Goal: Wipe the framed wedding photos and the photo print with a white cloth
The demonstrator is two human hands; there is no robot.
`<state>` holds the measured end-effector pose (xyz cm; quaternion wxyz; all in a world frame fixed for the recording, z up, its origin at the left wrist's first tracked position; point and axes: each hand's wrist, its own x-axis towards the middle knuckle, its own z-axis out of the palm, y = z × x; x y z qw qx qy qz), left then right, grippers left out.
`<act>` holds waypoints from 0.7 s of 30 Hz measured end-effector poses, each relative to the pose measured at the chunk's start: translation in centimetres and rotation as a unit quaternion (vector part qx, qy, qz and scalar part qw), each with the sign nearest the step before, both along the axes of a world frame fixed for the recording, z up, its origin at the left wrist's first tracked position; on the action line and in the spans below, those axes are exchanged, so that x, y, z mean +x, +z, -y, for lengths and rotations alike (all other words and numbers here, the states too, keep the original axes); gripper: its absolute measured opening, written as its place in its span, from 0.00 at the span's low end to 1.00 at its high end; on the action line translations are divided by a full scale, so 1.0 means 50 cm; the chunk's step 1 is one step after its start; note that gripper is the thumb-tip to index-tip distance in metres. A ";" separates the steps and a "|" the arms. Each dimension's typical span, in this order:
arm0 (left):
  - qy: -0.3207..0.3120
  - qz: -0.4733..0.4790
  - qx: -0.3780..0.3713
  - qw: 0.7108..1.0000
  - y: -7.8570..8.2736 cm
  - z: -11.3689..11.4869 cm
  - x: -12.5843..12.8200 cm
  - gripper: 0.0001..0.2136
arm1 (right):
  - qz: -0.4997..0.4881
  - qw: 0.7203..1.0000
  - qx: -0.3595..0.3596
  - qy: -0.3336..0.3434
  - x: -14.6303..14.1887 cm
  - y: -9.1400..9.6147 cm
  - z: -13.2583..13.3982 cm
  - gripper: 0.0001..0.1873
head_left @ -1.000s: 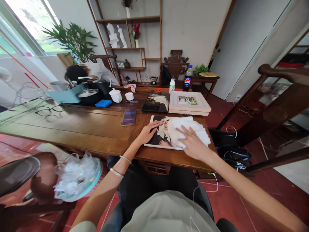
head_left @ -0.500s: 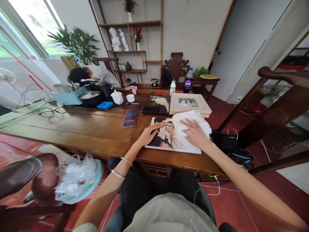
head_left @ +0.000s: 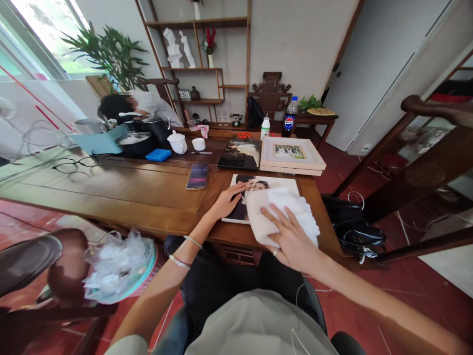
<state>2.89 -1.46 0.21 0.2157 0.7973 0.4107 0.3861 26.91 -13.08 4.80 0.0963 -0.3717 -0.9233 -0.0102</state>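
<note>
A large photo print (head_left: 240, 209) of a couple lies flat at the near edge of the wooden table (head_left: 111, 192). My left hand (head_left: 225, 202) rests on its left edge with fingers flat and stretched out. My right hand (head_left: 291, 239) lies spread, palm down, on a white cloth (head_left: 284, 209) that covers most of the print's near right part.
Behind the print lie a darker print (head_left: 240, 154) and a white framed picture (head_left: 291, 155). A phone (head_left: 197, 176), glasses (head_left: 70, 166), blue box (head_left: 157, 155), teapot (head_left: 177, 143) and pots stand further left. A person sits at the far left. Bottles (head_left: 288, 117) stand behind. A plastic-filled basket (head_left: 118, 268) is at my left.
My right hand has drawn the white cloth from the print's far right corner down toward me, over its near part. The left hand has stayed on the print's left edge.
</note>
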 end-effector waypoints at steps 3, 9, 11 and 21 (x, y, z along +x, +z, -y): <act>-0.005 0.011 0.003 1.000 -0.002 -0.002 -0.001 0.17 | 0.001 0.999 0.019 -0.035 0.008 -0.001 -0.081 0.14; -0.009 0.014 0.006 1.000 0.000 -0.001 -0.001 0.17 | 0.033 0.992 0.056 -0.110 -0.019 0.007 -0.254 0.20; -0.007 0.017 0.003 1.000 0.001 0.000 -0.001 0.17 | 0.033 0.991 0.063 -0.110 -0.038 0.010 -0.260 0.19; 0.001 0.055 -0.040 0.998 0.006 -0.002 -0.004 0.17 | 0.041 0.998 0.035 -0.015 -0.112 0.010 -0.031 0.18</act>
